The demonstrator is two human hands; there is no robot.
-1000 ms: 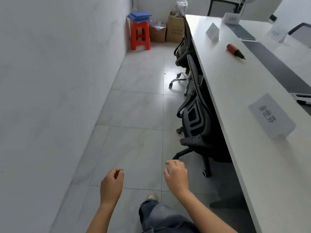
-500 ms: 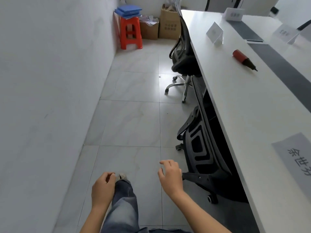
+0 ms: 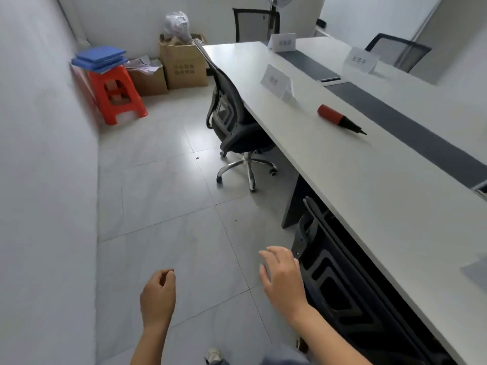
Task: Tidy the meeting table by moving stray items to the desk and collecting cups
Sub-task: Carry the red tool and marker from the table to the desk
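Note:
A long white meeting table [image 3: 369, 185] runs along the right, with a dark strip down its middle. On it lies a red hand pump with a black nozzle [image 3: 340, 121], far ahead of both hands. Three white name cards stand nearby, the closest one [image 3: 276, 81] just beyond the pump. My left hand [image 3: 157, 299] hangs low over the floor with loosely curled fingers and holds nothing. My right hand [image 3: 283, 277] floats beside a black chair, fingers relaxed, empty. No cups are in view.
Two black office chairs are tucked at the table's left edge, one near [image 3: 340, 280] and one farther [image 3: 234, 119]. A red stool [image 3: 116, 98] with blue folders and cardboard boxes [image 3: 181, 64] fill the far corner. A white wall bounds the left of the tiled aisle.
The view has moved forward along the aisle and swung right; the pump and far chair are nearer. Both hands stay low and empty.

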